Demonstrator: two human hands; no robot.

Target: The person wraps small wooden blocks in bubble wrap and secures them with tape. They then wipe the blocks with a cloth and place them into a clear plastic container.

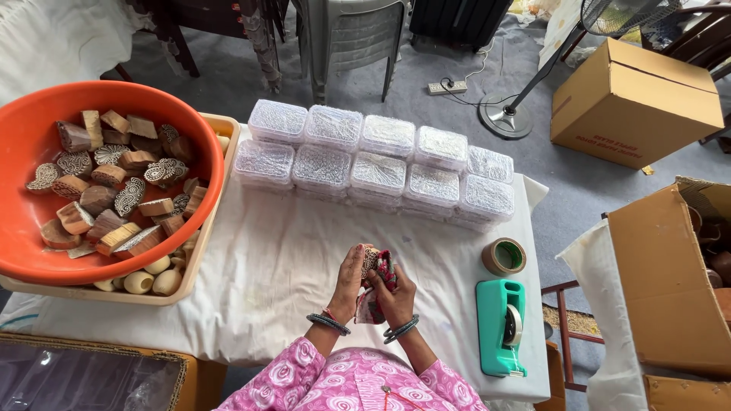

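Observation:
Over the white cloth-covered table (289, 259), my left hand (348, 283) holds a small carved wooden block (371, 257) at its top. My right hand (394, 297) grips a red patterned cloth (375, 301) pressed against the block. Both hands are close together at the table's near edge, with dark bangles on each wrist. Pink floral sleeves show at the bottom.
An orange basin (30, 251) of several carved wooden blocks sits in a beige tray (205, 243) at left. Several clear lidded boxes (377, 164) line the far side. A tape roll (503, 256) and teal tape dispenser (500, 326) lie at right. Cardboard boxes (636, 103) stand on the floor.

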